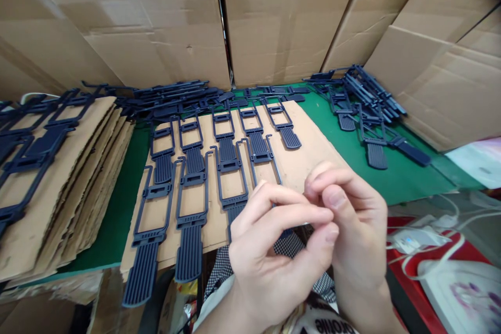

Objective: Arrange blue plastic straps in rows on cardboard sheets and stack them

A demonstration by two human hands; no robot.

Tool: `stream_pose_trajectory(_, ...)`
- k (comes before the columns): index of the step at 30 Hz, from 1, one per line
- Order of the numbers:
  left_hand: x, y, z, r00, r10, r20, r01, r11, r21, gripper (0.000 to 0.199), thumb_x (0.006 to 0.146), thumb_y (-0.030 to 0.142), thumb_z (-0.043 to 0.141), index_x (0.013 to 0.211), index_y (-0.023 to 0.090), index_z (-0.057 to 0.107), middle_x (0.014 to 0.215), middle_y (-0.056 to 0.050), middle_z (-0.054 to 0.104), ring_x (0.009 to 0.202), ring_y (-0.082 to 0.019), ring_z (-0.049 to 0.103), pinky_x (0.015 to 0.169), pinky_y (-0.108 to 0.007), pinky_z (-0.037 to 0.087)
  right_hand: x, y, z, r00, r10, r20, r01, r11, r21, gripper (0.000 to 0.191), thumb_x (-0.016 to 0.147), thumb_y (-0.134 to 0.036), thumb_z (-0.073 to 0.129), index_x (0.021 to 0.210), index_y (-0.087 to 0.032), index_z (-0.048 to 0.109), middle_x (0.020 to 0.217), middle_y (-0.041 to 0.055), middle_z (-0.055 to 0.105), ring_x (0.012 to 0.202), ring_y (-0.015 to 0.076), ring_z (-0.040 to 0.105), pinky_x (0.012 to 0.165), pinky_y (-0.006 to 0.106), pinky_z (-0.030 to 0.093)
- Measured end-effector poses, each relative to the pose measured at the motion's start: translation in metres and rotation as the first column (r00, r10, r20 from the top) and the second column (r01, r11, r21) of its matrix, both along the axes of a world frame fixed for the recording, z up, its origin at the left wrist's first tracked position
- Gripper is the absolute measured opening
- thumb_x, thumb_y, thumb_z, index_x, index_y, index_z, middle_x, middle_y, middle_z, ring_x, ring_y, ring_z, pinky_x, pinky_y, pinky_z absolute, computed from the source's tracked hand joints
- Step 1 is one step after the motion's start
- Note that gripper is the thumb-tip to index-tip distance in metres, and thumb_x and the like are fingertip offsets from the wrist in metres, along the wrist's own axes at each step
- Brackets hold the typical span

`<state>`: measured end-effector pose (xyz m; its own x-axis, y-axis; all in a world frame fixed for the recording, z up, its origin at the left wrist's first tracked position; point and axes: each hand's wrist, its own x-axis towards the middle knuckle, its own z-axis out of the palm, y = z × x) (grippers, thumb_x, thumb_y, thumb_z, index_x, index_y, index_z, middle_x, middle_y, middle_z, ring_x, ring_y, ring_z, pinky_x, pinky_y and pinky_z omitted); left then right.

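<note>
My left hand [277, 250] and my right hand [352, 219] meet in front of my body, over the front right of a cardboard sheet [309, 141]. Both have thumb and fingers pinched together, fingertips touching or nearly so. Whatever they hold, if anything, is too small or hidden to make out. Dark blue plastic frames with ribbed paddles lie on the sheet in two rows. The front left one [143, 271] and its neighbour [189, 253] overhang the near edge. My left hand partly covers the frames at the right of the front row.
Stacked cardboard sheets [90, 188] bearing more frames stand at the left. Piles of dark blue parts [172, 99] lie along the back of the green table [395, 182] and at the right [371, 94]. Large cardboard boxes [285, 15] wall the back. White cables [450, 255] lie at the right.
</note>
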<state>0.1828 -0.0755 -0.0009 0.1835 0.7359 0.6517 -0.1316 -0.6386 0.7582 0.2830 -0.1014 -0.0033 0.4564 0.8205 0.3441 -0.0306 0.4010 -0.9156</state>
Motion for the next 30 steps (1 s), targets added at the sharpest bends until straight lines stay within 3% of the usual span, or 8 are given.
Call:
stream_pose_trajectory(6, 0.002, -0.003, 0.0, 0.996, 0.09, -0.019, -0.088, 0.993, 0.082, 0.031, 0.073, 0.009, 0.07, 0.101, 0.022, 0.068, 0.084, -0.002, 0.064, 0.07, -0.013, 0.058, 0.063, -0.03, 0.049, -0.003, 0.002, 0.003, 1.0, -0.021, 0.009, 0.021, 1.0, 0.01, 0.012, 0.088, -0.025, 0.057, 0.077, -0.023, 0.063, 0.073, -0.0008, 0.054, 0.061, 0.009, 0.049, 0.049, 0.021, 0.039)
stream_pose_trajectory(12, 0.004, -0.004, 0.001, 0.985, 0.166, -0.053, -0.156, 0.977, 0.148, 0.03, 0.073, 0.007, 0.069, 0.098, 0.023, 0.068, 0.081, -0.001, 0.066, 0.067, -0.013, 0.057, 0.056, -0.028, 0.046, -0.002, 0.003, 0.002, 0.999, -0.048, 0.027, 0.047, 0.999, 0.021, 0.013, 0.088, -0.021, 0.057, 0.076, -0.023, 0.062, 0.072, -0.0006, 0.054, 0.065, 0.0097, 0.051, 0.055, 0.021, 0.043)
stream_pose_trajectory(20, -0.002, 0.0, 0.007, 0.99, 0.143, -0.018, -0.138, 0.978, 0.157, 0.028, 0.072, 0.002, 0.065, 0.092, 0.021, 0.065, 0.078, -0.001, 0.065, 0.069, -0.015, 0.06, 0.059, -0.03, 0.048, -0.001, 0.002, 0.0, 1.0, 0.015, -0.01, -0.015, 1.0, 0.002, 0.014, 0.088, -0.024, 0.057, 0.075, -0.021, 0.06, 0.067, -0.0007, 0.051, 0.059, 0.0105, 0.046, 0.05, 0.024, 0.036)
stream_pose_trajectory(25, -0.016, 0.011, 0.018, 0.969, 0.097, -0.227, -0.038, 0.968, 0.25, 0.026, 0.07, 0.001, 0.064, 0.089, 0.02, 0.063, 0.076, -0.002, 0.064, 0.066, -0.015, 0.058, 0.061, -0.03, 0.047, 0.005, -0.002, -0.001, 0.977, 0.203, -0.064, -0.203, 0.979, 0.007, 0.039, 0.086, -0.02, 0.056, 0.052, -0.017, 0.039, 0.051, -0.0041, 0.035, 0.049, 0.008, 0.034, 0.047, 0.026, 0.027)
stream_pose_trajectory(30, -0.022, 0.019, 0.028, 0.915, 0.071, -0.397, 0.071, 0.94, 0.333, 0.019, 0.073, 0.002, 0.059, 0.083, 0.018, 0.062, 0.073, -0.003, 0.063, 0.065, -0.014, 0.056, 0.064, -0.03, 0.047, 0.01, -0.002, 0.0, 0.967, 0.255, -0.024, -0.255, 0.967, -0.016, 0.047, 0.084, -0.015, 0.055, 0.049, -0.017, 0.024, 0.048, -0.0051, 0.023, 0.047, 0.0076, 0.024, 0.046, 0.027, 0.019)
